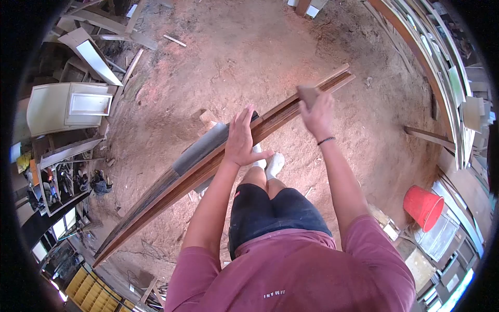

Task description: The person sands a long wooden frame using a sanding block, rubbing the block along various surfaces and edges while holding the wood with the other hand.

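The grooved brown timber length point(280, 117) runs diagonally across the frame, from the lower left up to the upper right of centre; the left hand point(240, 139) lies on it near the middle of the frame, fingers extended and thumb spread wide, pressing rather than gripping as far as can be seen; the right hand point(318, 114), slightly blurred, is closed around a brown block point(307, 95) on the timber's upper-right stretch.

The main risk, I judge, is the timber sliding or rolling: the left palm seems its only hold, and a hard push with the block could shift it; a grey slab point(200, 150) shows along its upper edge, but how firmly it bears the load I cannot tell; should the timber drop, the white-covered foot point(277, 162) just below the centre of the frame is close by. The narrow, grooved face could also let the block tip or skid off, scraping the right knuckles; a rough edge might splinter into the bare left palm.

For writing, the maroon T-shirt point(291, 265) at the bottom carries small white letters, upside down, apparently "ARMANI"; the dark shorts point(275, 212) bear a tiny red mark, too small to read; on the red bucket point(420, 207) at the right, no label can be made out.
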Demonstrator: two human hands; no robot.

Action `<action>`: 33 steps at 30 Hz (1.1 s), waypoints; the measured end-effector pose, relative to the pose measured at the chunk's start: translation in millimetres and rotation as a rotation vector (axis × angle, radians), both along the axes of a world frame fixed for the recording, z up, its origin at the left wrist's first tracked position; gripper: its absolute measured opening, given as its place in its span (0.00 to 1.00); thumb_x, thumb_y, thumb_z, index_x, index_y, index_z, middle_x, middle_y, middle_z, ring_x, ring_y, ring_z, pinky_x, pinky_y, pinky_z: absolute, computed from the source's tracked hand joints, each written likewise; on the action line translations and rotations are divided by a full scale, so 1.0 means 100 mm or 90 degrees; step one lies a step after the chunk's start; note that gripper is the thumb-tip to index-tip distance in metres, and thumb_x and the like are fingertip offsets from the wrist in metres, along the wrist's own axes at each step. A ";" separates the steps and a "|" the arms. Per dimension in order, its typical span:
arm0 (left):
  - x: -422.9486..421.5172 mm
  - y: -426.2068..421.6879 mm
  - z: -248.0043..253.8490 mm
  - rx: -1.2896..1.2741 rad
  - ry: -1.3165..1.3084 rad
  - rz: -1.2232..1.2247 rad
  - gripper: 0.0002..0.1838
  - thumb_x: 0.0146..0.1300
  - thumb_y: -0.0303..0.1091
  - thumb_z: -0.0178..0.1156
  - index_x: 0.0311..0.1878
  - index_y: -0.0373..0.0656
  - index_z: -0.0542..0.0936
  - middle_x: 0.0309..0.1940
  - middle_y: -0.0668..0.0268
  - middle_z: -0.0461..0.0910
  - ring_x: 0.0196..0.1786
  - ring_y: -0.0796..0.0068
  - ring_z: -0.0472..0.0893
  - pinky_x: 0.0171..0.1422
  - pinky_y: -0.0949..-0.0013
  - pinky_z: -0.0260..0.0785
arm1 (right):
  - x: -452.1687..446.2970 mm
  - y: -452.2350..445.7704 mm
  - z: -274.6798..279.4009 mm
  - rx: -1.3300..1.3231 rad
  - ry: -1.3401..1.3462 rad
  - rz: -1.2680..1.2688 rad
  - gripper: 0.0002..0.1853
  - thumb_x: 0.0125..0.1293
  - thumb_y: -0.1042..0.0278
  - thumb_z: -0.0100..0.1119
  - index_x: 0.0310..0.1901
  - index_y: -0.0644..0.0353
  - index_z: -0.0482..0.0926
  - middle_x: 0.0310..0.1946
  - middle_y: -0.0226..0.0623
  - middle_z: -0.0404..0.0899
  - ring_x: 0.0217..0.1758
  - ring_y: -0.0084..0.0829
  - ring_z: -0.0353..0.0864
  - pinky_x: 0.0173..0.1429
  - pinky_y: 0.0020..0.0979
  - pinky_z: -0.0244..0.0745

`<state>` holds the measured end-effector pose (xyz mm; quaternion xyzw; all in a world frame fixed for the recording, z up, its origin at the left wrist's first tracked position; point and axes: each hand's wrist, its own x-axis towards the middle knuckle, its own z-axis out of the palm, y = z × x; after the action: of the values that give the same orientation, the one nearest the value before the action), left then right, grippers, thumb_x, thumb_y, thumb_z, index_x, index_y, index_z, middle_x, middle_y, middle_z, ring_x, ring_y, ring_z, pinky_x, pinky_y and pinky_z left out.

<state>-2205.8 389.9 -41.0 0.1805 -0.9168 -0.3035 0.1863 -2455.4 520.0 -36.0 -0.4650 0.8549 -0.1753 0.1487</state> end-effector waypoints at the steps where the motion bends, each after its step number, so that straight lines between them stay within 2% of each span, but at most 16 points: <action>1: -0.02 0.02 0.01 0.001 -0.001 0.002 0.79 0.45 0.79 0.75 0.87 0.37 0.46 0.86 0.44 0.55 0.87 0.45 0.58 0.90 0.36 0.41 | -0.05 -0.01 -0.06 -0.021 0.046 -0.103 0.42 0.66 0.52 0.68 0.76 0.67 0.66 0.61 0.56 0.72 0.66 0.52 0.74 0.66 0.53 0.73; 2: -0.03 0.04 0.03 0.005 -0.001 0.006 0.79 0.45 0.81 0.73 0.87 0.37 0.46 0.86 0.44 0.54 0.87 0.45 0.57 0.90 0.35 0.41 | -0.06 0.00 -0.12 -0.041 0.091 -0.207 0.42 0.65 0.52 0.68 0.75 0.67 0.66 0.60 0.56 0.73 0.66 0.52 0.74 0.65 0.54 0.74; 3: -0.04 0.04 0.05 0.008 0.001 0.007 0.80 0.45 0.83 0.72 0.87 0.37 0.45 0.86 0.43 0.54 0.87 0.45 0.57 0.90 0.34 0.41 | 0.04 -0.05 -0.11 0.010 0.075 -0.049 0.42 0.65 0.52 0.68 0.75 0.66 0.66 0.60 0.56 0.73 0.67 0.53 0.74 0.65 0.55 0.74; 5: -0.02 0.02 0.01 0.008 0.008 0.006 0.80 0.45 0.83 0.72 0.87 0.36 0.45 0.86 0.42 0.54 0.87 0.43 0.57 0.90 0.34 0.41 | 0.62 -0.09 -0.19 -0.079 0.048 0.108 0.42 0.63 0.54 0.70 0.75 0.66 0.67 0.60 0.56 0.74 0.68 0.53 0.73 0.68 0.56 0.72; 6: -0.01 0.01 -0.01 0.007 0.017 0.006 0.81 0.45 0.84 0.71 0.87 0.36 0.45 0.85 0.42 0.54 0.87 0.42 0.57 0.89 0.34 0.42 | 0.91 -0.06 -0.21 -0.219 0.036 0.106 0.42 0.61 0.56 0.71 0.74 0.65 0.68 0.60 0.55 0.74 0.68 0.53 0.73 0.70 0.56 0.70; 10: -0.02 0.00 -0.04 -0.002 0.015 0.005 0.81 0.45 0.84 0.71 0.86 0.34 0.45 0.85 0.40 0.55 0.86 0.40 0.57 0.89 0.34 0.43 | 0.43 -0.14 -0.10 -0.028 -0.036 0.172 0.40 0.61 0.56 0.71 0.73 0.62 0.71 0.59 0.54 0.74 0.68 0.53 0.73 0.71 0.55 0.71; 12: -0.04 0.00 0.03 0.003 -0.010 0.005 0.81 0.46 0.83 0.72 0.86 0.32 0.45 0.85 0.40 0.55 0.86 0.38 0.58 0.89 0.34 0.44 | -0.11 -0.15 -0.09 -0.033 0.012 0.006 0.34 0.63 0.55 0.70 0.67 0.65 0.75 0.56 0.55 0.77 0.64 0.54 0.75 0.67 0.54 0.72; 13: -0.04 0.01 0.03 0.003 -0.011 0.005 0.81 0.46 0.83 0.72 0.86 0.32 0.45 0.85 0.40 0.55 0.86 0.38 0.58 0.89 0.34 0.44 | -0.18 -0.10 -0.14 -0.128 0.123 -0.168 0.30 0.65 0.54 0.69 0.62 0.67 0.77 0.54 0.57 0.78 0.62 0.55 0.77 0.65 0.53 0.73; 14: -0.03 0.00 0.02 0.004 -0.008 0.009 0.81 0.45 0.83 0.73 0.86 0.33 0.45 0.85 0.39 0.54 0.86 0.38 0.57 0.89 0.37 0.45 | -0.13 -0.08 -0.22 -0.128 0.122 -0.168 0.30 0.65 0.54 0.69 0.62 0.67 0.77 0.54 0.57 0.78 0.62 0.55 0.77 0.65 0.53 0.73; 19: -0.01 -0.02 -0.06 0.016 0.024 0.016 0.79 0.48 0.82 0.72 0.87 0.34 0.45 0.86 0.39 0.53 0.87 0.38 0.55 0.89 0.40 0.44 | 1.08 0.01 -0.19 -0.154 -0.004 0.136 0.35 0.63 0.57 0.68 0.67 0.69 0.74 0.53 0.55 0.77 0.63 0.53 0.77 0.72 0.48 0.72; 21: -0.02 -0.02 -0.06 -0.001 0.024 0.015 0.79 0.49 0.83 0.70 0.86 0.33 0.45 0.86 0.39 0.53 0.87 0.38 0.54 0.89 0.38 0.43 | 1.01 0.05 -0.24 -0.231 0.005 0.198 0.34 0.60 0.62 0.67 0.67 0.68 0.75 0.56 0.57 0.78 0.64 0.53 0.77 0.70 0.50 0.74; 24: -0.01 -0.01 -0.08 -0.033 0.023 0.016 0.77 0.51 0.85 0.67 0.86 0.32 0.46 0.86 0.40 0.53 0.88 0.37 0.52 0.89 0.35 0.40 | 0.00 -0.06 -0.04 -0.043 -0.087 0.065 0.31 0.61 0.62 0.69 0.63 0.67 0.74 0.56 0.55 0.76 0.61 0.52 0.76 0.63 0.51 0.76; 26: -0.01 -0.01 -0.08 -0.024 0.015 0.023 0.77 0.52 0.85 0.66 0.86 0.31 0.47 0.86 0.39 0.52 0.88 0.37 0.51 0.90 0.35 0.39 | -0.23 -0.09 0.26 -0.027 -0.134 -0.018 0.29 0.61 0.62 0.69 0.61 0.67 0.75 0.56 0.54 0.76 0.58 0.52 0.77 0.61 0.51 0.76; 28: 0.00 0.00 -0.07 -0.019 0.021 0.025 0.77 0.52 0.85 0.66 0.85 0.31 0.47 0.86 0.39 0.52 0.88 0.37 0.51 0.90 0.36 0.40 | -0.05 0.02 -0.13 -0.069 0.019 -0.230 0.33 0.65 0.58 0.71 0.65 0.68 0.73 0.60 0.57 0.76 0.62 0.53 0.77 0.60 0.59 0.74; 29: -0.01 -0.01 -0.07 -0.014 0.028 0.030 0.76 0.53 0.85 0.66 0.85 0.31 0.48 0.86 0.39 0.52 0.88 0.37 0.51 0.90 0.36 0.40 | 0.25 0.10 -0.50 -0.102 0.092 -0.099 0.39 0.64 0.55 0.72 0.70 0.69 0.71 0.60 0.58 0.76 0.63 0.56 0.77 0.65 0.57 0.73; 33: 0.02 -0.04 -0.18 0.006 0.078 0.016 0.76 0.53 0.85 0.65 0.85 0.30 0.48 0.85 0.38 0.51 0.88 0.37 0.51 0.90 0.38 0.42 | 1.29 0.25 -0.34 -0.165 -0.042 0.125 0.37 0.65 0.57 0.66 0.73 0.66 0.72 0.65 0.55 0.76 0.70 0.53 0.76 0.75 0.54 0.69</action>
<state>-2204.2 386.1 -58.8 0.1741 -0.8999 -0.3161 0.2448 -2326.2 545.0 -70.0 -0.5558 0.7702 -0.2835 0.1319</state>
